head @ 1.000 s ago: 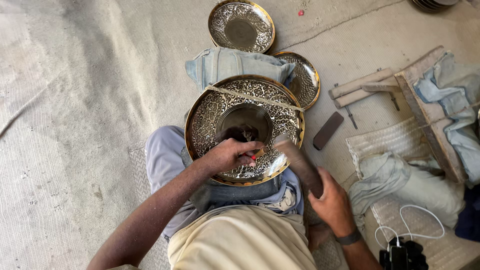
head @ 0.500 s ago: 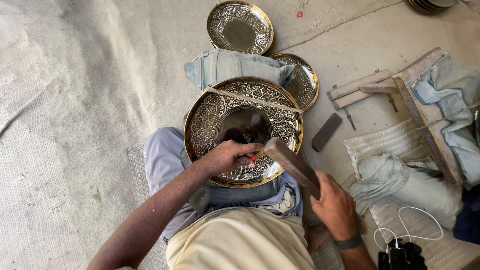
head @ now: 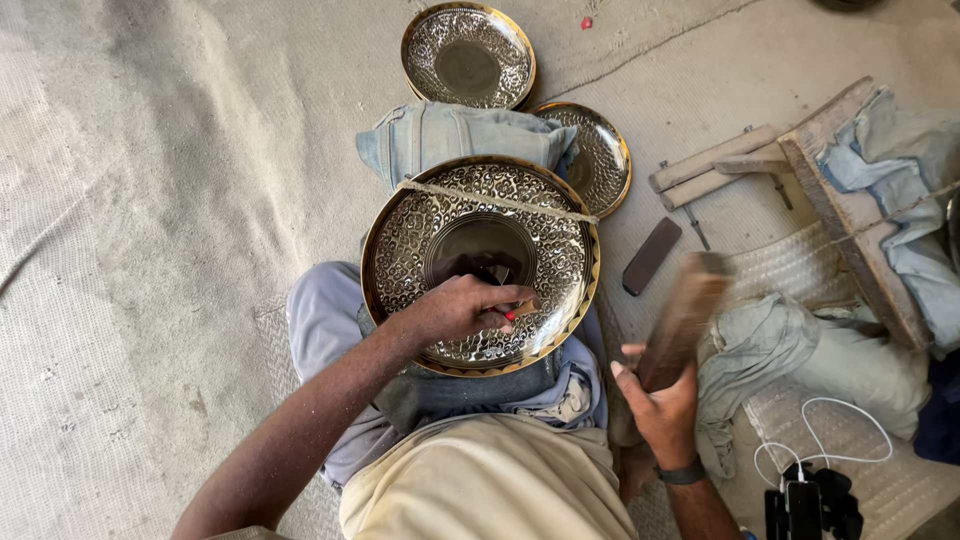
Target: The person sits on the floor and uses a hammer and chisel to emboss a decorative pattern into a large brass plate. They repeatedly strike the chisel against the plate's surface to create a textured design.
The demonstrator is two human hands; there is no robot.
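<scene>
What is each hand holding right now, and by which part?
The right hand grips a brown wooden block by its lower end. The left hand pinches a small tool against the engraved brass plate; its grip point is hidden.

The right hand (head: 660, 405) has swung the wooden block (head: 682, 318) up and out to the right: half a second ago its end lay close over the lower right rim of the big engraved brass tray (head: 480, 265), just beside the left hand; now it stands raised and motion-blurred, well clear of that rim, above the pale cloth (head: 760, 345) on the right, near the dark flat bar (head: 651, 256) on the floor
</scene>
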